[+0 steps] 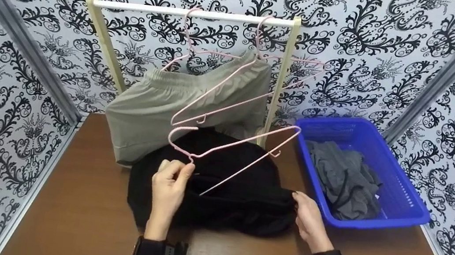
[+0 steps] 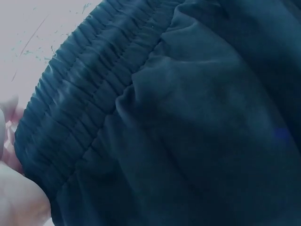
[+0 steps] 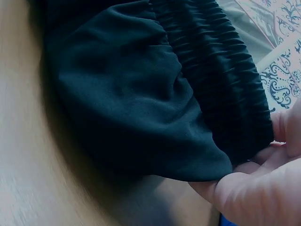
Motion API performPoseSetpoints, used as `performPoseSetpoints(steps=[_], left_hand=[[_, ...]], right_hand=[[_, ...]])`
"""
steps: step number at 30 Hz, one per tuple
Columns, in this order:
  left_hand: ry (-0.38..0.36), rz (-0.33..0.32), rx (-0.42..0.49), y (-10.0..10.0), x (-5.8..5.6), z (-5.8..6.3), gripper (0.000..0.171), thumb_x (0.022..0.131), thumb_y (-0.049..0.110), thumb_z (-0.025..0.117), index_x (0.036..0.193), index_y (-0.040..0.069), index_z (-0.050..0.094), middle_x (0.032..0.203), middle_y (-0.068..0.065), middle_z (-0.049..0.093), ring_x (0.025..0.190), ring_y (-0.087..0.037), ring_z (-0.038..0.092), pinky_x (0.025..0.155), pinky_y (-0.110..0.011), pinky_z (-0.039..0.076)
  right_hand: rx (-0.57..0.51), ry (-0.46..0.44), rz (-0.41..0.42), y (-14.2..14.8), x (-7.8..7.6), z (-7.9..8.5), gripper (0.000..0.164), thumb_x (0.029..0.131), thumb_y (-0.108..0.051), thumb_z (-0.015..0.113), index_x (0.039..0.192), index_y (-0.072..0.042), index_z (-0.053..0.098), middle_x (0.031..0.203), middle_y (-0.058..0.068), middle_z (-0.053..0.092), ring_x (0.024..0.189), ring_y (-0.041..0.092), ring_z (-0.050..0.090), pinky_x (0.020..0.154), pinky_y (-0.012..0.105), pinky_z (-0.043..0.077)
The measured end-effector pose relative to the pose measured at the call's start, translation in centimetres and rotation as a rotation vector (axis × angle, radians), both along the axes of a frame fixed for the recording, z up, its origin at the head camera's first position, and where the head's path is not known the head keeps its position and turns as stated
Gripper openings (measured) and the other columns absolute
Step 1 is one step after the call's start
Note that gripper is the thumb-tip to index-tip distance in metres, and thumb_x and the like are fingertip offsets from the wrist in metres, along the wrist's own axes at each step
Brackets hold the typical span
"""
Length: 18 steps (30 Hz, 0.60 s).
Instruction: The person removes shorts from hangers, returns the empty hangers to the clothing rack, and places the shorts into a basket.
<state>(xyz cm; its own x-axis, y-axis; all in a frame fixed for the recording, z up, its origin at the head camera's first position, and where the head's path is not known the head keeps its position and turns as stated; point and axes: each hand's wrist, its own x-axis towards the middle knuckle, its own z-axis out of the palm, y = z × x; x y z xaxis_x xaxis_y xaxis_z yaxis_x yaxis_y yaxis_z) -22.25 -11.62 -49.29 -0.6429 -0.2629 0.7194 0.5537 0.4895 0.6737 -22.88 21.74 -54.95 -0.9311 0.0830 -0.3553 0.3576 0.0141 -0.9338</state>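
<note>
Black pants [image 1: 234, 208] with a gathered elastic waistband [image 3: 225, 80] lie bunched on the table. My left hand [image 1: 169, 184] pinches a pink hanger [image 1: 248, 139] just below its hook. One end of this hanger dips inside the waistband opening; its other end sticks out up to the right. In the left wrist view the left fingers are at the waistband's edge, and whether they hold cloth too I cannot tell. With thumb and fingers my right hand [image 1: 308, 219] grips the right end of the waistband, raising it a little.
Behind stands a rack with a white rail [image 1: 146, 8]. Khaki shorts [image 1: 169, 101] hang there on a pink hanger [image 1: 191, 49], beside another pink hanger [image 1: 255, 91]. To the right, a blue basket [image 1: 407, 179] holds dark grey clothing [image 1: 345, 179]. Patterned walls [image 1: 454, 132] enclose the table [image 1: 77, 213].
</note>
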Motion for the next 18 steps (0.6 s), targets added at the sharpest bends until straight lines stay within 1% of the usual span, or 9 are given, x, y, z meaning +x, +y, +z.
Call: performPoseSetpoints(steps=[2,4,5,8,10,12,14,16,18], left_hand=[[0.003,-0.018,-0.018,0.1,0.0,-0.1,0.03,0.082,-0.006,0.078,0.064,0.009,0.059,0.057,-0.003,0.044,0.06,-0.023,0.04,0.058,-0.02,0.03],[0.005,-0.037,-0.039,0.2,0.0,-0.1,0.031,0.084,-0.001,0.079,0.064,0.01,0.058,0.057,-0.002,0.044,0.061,-0.021,0.04,0.059,-0.023,0.031],[0.01,-0.045,-0.051,0.3,0.0,-0.1,0.031,0.084,0.002,0.079,0.064,0.011,0.058,0.057,-0.001,0.044,0.061,-0.02,0.04,0.059,-0.024,0.031],[0.015,-0.067,-0.09,0.6,0.0,-0.3,0.034,0.086,0.007,0.079,0.063,0.012,0.055,0.058,0.001,0.043,0.062,-0.017,0.04,0.059,-0.025,0.031],[0.016,-0.078,-0.119,0.9,0.0,-0.4,0.035,0.087,0.008,0.08,0.063,0.012,0.054,0.058,0.002,0.042,0.062,-0.016,0.039,0.059,-0.025,0.031],[0.016,-0.082,-0.152,1.2,0.1,-0.4,0.036,0.087,0.008,0.08,0.063,0.013,0.053,0.058,0.003,0.041,0.063,-0.014,0.038,0.059,-0.024,0.031],[0.024,-0.084,-0.179,1.4,0.1,-0.5,0.037,0.086,0.008,0.08,0.063,0.013,0.052,0.058,0.003,0.041,0.063,-0.012,0.038,0.059,-0.025,0.032],[0.033,-0.085,-0.203,1.6,0.2,-0.5,0.037,0.085,0.009,0.081,0.063,0.013,0.052,0.058,0.003,0.04,0.064,-0.012,0.038,0.059,-0.025,0.032],[0.041,-0.093,-0.221,1.7,0.3,-0.6,0.036,0.084,0.009,0.082,0.064,0.013,0.052,0.058,0.003,0.04,0.063,-0.012,0.038,0.059,-0.026,0.032]], right_hand=[[0.082,0.007,0.043,0.0,0.0,0.0,0.056,0.11,-0.022,0.037,0.157,0.008,0.031,0.162,0.027,0.031,0.14,0.034,0.037,0.108,0.042,0.042],[0.192,0.046,0.09,-0.1,0.0,0.1,0.055,0.111,-0.024,0.038,0.154,0.01,0.035,0.16,0.031,0.034,0.144,0.041,0.037,0.117,0.052,0.034],[0.261,0.07,0.11,-0.1,0.0,0.1,0.054,0.111,-0.025,0.039,0.152,0.011,0.038,0.158,0.032,0.037,0.144,0.044,0.038,0.118,0.056,0.032],[0.484,0.179,0.161,-0.3,0.1,0.4,0.05,0.11,-0.026,0.046,0.141,0.013,0.051,0.144,0.034,0.052,0.137,0.049,0.047,0.113,0.059,0.037],[0.619,0.256,0.171,-0.3,0.5,0.9,0.046,0.108,-0.025,0.053,0.134,0.012,0.058,0.134,0.034,0.06,0.126,0.049,0.057,0.107,0.058,0.043],[0.712,0.351,0.146,-0.4,0.8,1.4,0.037,0.103,-0.02,0.062,0.124,0.01,0.065,0.121,0.03,0.067,0.111,0.046,0.065,0.098,0.056,0.049],[0.773,0.462,0.083,-0.5,1.1,2.1,0.028,0.097,-0.014,0.069,0.114,0.007,0.07,0.109,0.024,0.071,0.099,0.04,0.068,0.089,0.054,0.052],[0.799,0.605,-0.006,-0.7,1.2,2.8,0.017,0.09,-0.007,0.073,0.103,0.004,0.073,0.1,0.018,0.071,0.09,0.035,0.069,0.082,0.049,0.052],[0.796,0.772,-0.093,-0.7,1.2,3.5,0.009,0.085,0.0,0.075,0.093,0.002,0.073,0.093,0.014,0.07,0.085,0.031,0.068,0.078,0.042,0.052]])
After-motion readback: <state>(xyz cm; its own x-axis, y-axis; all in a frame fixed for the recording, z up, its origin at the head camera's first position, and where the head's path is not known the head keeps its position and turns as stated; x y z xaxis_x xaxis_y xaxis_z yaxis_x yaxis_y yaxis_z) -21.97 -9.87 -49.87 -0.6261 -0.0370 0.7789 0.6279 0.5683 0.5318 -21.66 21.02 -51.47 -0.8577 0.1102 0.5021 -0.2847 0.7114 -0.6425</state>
